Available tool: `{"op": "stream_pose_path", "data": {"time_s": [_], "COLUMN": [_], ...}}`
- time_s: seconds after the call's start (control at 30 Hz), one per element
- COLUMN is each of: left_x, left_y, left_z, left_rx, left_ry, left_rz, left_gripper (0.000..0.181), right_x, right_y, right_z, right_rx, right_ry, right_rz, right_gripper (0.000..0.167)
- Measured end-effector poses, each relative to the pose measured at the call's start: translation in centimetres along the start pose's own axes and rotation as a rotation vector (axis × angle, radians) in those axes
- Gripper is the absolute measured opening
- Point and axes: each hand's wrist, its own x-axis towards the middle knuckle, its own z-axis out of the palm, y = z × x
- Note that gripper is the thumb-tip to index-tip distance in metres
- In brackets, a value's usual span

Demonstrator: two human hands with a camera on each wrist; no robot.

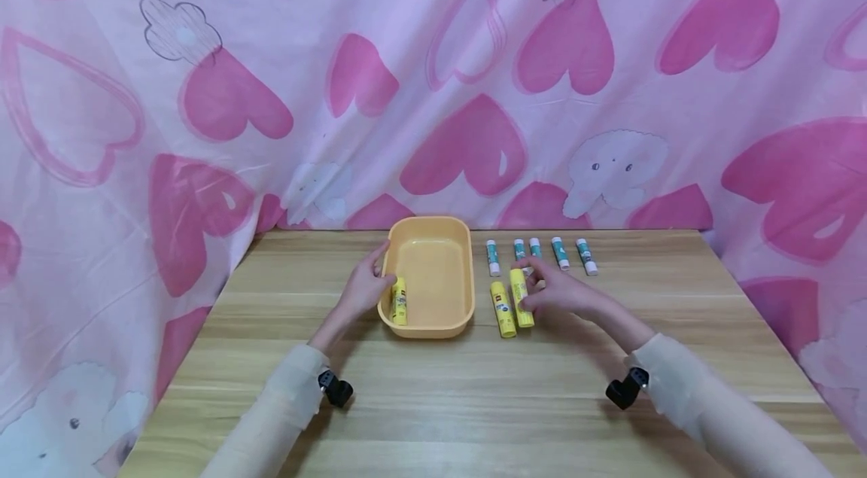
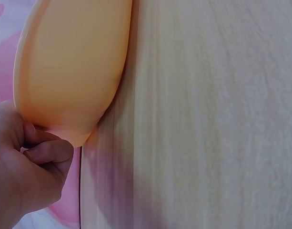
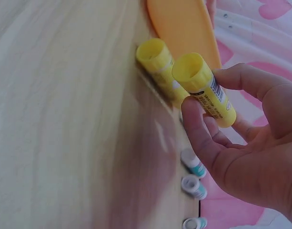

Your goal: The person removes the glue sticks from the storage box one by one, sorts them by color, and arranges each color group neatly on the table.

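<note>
An orange plastic tray [image 1: 436,275] stands left of the table's middle, a yellow glue stick [image 1: 400,302] lying inside along its left wall. My left hand [image 1: 366,286] grips the tray's left rim, the fingers bent against its outside in the left wrist view. Between thumb and fingertips, my right hand [image 1: 558,290] pinches another yellow glue stick [image 3: 207,90]. It is lifted off the table, as the right wrist view shows. Just left of it, a third yellow glue stick [image 1: 503,310] lies on the wood, to the right of the tray.
Several white-and-teal glue sticks lie in a row near the back edge, among them a leftmost one [image 1: 492,258] and a rightmost one [image 1: 586,257]. The wooden table [image 1: 433,403] ends at a pink heart-patterned cloth [image 1: 467,147].
</note>
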Motion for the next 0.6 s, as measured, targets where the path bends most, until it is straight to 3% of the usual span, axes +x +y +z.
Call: {"op": "stream_pose_path", "data": {"time_s": [0.37,0.6], "left_x": [0.0,-0.1], "left_y": [0.0,0.0], "left_z": [0.0,0.1], "left_rx": [0.021,0.009], "left_ry": [0.007,0.006], "left_rz": [0.015,0.009], "left_gripper": [0.079,0.079], "right_x": [-0.8,-1.1], "right_y": [1.8,2.0], "right_z": [-0.3,-0.1], "right_rx": [-0.012,-0.009], "right_ry": [-0.006,-0.028], "right_rz": [0.097,0.114], "right_gripper": [0.075,0.075]}}
